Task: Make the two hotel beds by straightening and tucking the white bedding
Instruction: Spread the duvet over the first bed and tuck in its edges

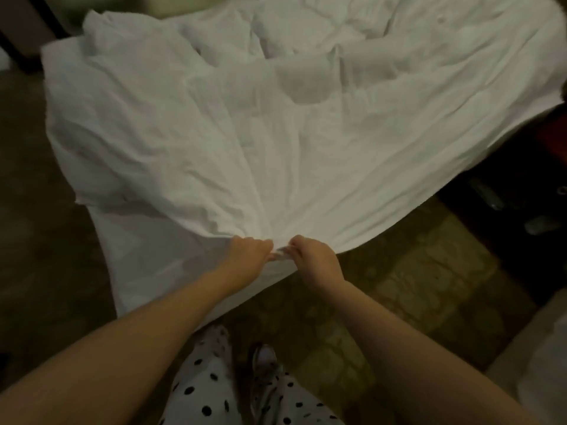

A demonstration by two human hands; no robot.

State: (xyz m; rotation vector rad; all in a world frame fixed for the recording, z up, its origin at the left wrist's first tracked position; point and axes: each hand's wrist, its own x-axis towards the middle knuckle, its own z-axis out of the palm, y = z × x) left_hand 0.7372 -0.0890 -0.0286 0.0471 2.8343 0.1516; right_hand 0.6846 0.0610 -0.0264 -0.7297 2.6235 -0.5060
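Head view, dim light. White sheet (276, 142) lies rumpled over the bed (147, 271), creases fanning out from one gathered corner at the near edge. Left hand (248, 253) and right hand (316, 262) sit just beside each other at that corner, both with fingers curled round the bunched cloth, gripping it. The corner is lifted off the mattress. Patterned floor (414, 286) shows to the right. Polka-dot trousers (208, 391) visible at bottom of frame.
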